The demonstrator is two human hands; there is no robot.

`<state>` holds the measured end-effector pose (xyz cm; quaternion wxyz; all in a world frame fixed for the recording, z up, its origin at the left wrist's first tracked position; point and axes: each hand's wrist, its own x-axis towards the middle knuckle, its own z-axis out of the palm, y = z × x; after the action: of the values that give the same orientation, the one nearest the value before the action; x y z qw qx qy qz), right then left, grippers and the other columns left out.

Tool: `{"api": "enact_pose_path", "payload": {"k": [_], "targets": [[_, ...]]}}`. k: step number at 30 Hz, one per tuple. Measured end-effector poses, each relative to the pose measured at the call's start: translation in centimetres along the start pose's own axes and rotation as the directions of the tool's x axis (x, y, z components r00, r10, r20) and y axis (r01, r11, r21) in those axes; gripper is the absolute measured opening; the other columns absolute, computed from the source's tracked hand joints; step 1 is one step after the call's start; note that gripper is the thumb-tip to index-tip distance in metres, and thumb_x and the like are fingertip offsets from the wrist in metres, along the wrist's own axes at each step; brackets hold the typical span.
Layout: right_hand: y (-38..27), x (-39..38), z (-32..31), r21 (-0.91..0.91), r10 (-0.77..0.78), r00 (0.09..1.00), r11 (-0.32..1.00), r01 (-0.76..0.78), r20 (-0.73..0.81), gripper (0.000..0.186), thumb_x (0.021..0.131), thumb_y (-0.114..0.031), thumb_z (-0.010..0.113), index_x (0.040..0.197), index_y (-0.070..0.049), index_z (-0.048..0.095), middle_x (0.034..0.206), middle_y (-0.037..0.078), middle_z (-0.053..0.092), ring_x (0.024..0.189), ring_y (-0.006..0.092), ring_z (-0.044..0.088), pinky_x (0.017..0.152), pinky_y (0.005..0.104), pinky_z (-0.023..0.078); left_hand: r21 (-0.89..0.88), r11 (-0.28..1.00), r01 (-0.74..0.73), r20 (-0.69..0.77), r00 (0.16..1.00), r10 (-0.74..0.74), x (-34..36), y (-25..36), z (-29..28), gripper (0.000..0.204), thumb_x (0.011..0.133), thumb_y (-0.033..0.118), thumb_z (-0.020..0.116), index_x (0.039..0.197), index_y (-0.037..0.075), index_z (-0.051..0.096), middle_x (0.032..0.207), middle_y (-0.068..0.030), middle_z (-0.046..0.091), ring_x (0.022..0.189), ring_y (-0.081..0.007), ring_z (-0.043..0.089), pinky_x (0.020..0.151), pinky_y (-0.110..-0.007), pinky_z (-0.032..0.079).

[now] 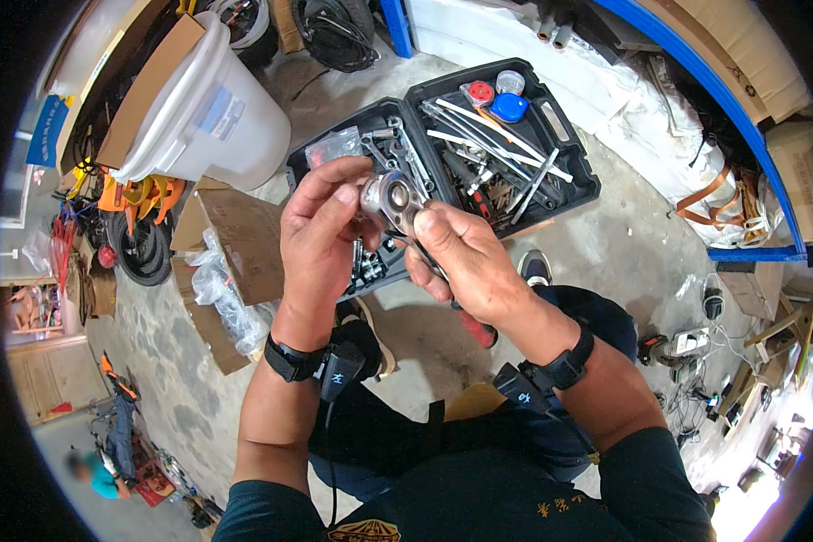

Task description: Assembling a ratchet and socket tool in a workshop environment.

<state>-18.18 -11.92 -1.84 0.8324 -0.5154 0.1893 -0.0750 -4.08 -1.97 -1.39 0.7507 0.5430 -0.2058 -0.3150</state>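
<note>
Up in front of me a chrome ratchet wrench has its round head tilted toward the camera, with a short socket-like piece at its left side. My right hand is closed on the handle, thumb just below the head. My left hand pinches at the piece on the head’s left; its fingertips partly hide it. Behind them lies an open black two-part tool case holding spanners, sockets, long metal and white rods, a blue tape measure and a red round item.
A white bucket, cardboard box and black coils sit left. A blue-framed shelf with a white bundle stands right, above cables and a power strip. A person in teal is at lower left.
</note>
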Motion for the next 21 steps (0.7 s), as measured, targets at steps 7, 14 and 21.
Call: {"api": "enact_pose_path", "payload": {"k": [7,14,21], "targets": [[0.2,0.0,-0.1,-0.096,0.018,1.0,0.995,-0.018,-0.001,0.044,0.102,-0.048,0.041,0.096,-0.006,0.055,0.066,-0.002,0.051,0.053,0.0062,0.045,0.048,0.0217,0.038,-0.03,0.998,0.063,0.169,0.984,-0.057,0.1,0.2,-1.2,0.026,0.098,0.019,0.055,0.112,-0.002,0.063,0.08,-0.0057,0.065,0.052,-0.0092,0.052,0.044,-0.021,0.038],[-0.2,0.1,-0.4,-0.005,0.067,0.997,0.998,-0.067,0.043,0.052,0.101,-0.053,0.039,0.099,-0.005,0.056,0.065,0.0,0.052,0.053,0.0051,0.044,0.048,0.0198,0.036,0.053,0.998,0.024,0.16,0.987,-0.032,0.0,0.0,-1.2,0.026,0.098,0.02,0.056,0.108,-0.002,0.065,0.08,-0.0048,0.064,0.055,-0.0079,0.053,0.046,-0.021,0.041],[-0.3,0.1,-0.3,-0.016,0.115,0.993,0.993,-0.115,0.039,0.051,0.099,-0.055,0.044,0.09,-0.006,0.059,0.062,-0.002,0.05,0.051,0.0058,0.044,0.046,0.0213,0.035,0.074,0.997,0.003,0.228,0.974,-0.02,0.0,0.4,-1.3,0.026,0.098,0.021,0.056,0.106,-0.002,0.066,0.084,-0.0048,0.065,0.06,-0.0063,0.054,0.046,-0.019,0.043]]}}
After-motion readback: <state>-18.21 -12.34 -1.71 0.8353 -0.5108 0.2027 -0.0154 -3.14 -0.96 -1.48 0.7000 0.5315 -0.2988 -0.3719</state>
